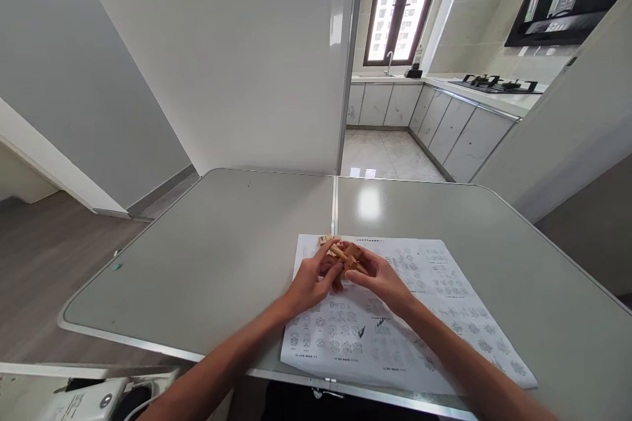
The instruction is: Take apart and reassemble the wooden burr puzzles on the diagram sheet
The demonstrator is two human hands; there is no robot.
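Fingers of my left hand [310, 281] and right hand [384, 281] curl, nearly closed, round small wooden pieces [351, 254].
I grip them, thumbs on the near side, over the printed sheet [409, 329] near its far edge, on the grey table [237, 250].

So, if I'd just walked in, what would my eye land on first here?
Probably the small wooden pieces held in the left hand and right hand, low and near the middle of the view. Below the hands, a large white printed sheet stands out against the grey table. Farther back, toward the upper right, a bright, dark-framed window also draws attention.
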